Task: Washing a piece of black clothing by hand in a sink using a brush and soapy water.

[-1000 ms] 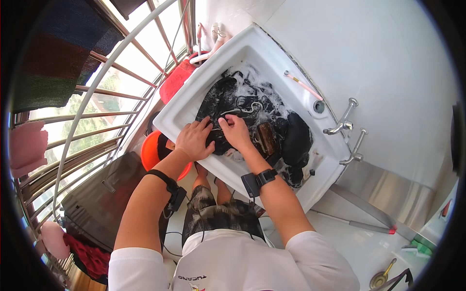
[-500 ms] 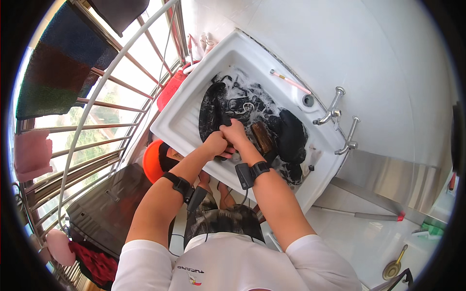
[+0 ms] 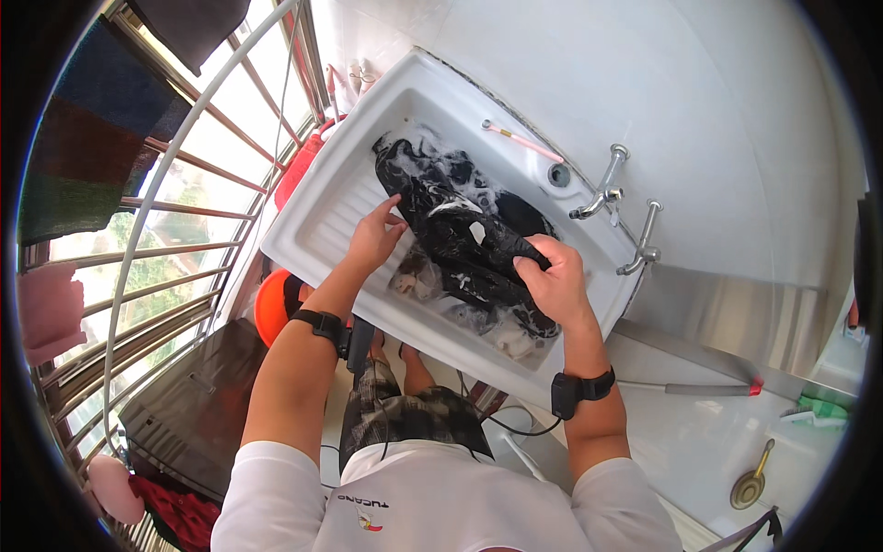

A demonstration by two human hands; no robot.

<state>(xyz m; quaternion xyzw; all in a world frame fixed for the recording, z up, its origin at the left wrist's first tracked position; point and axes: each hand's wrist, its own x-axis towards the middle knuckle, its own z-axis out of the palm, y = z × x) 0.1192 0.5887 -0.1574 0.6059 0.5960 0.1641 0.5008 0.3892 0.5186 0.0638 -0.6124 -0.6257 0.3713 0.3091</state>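
A wet black garment [image 3: 478,241] with a white patch lies spread across soapy water in the white sink [image 3: 322,225]. My right hand [image 3: 555,283] is closed on its right edge, thumb and fingers pinching the cloth. At the opposite edge is my left hand [image 3: 375,237], its fingers apart and its index fingertip touching or very near the cloth. More dark cloth [image 3: 524,213] lies in suds beyond the garment. Pale cloth [image 3: 515,339] shows in the water on the near side. What lies under the garment is hidden.
A pink-handled toothbrush-like stick [image 3: 520,140] lies on the sink's far ledge. Two metal taps [image 3: 602,189] project from the wall at the right. An orange basin [image 3: 271,308] stands below the sink's left corner. Barred windows [image 3: 193,244] with hanging cloths are at left.
My hands were together over the dark clothes; now they are apart, the right one farther right. The black garment is spread between them. The brown wooden-looking piece is out of sight.
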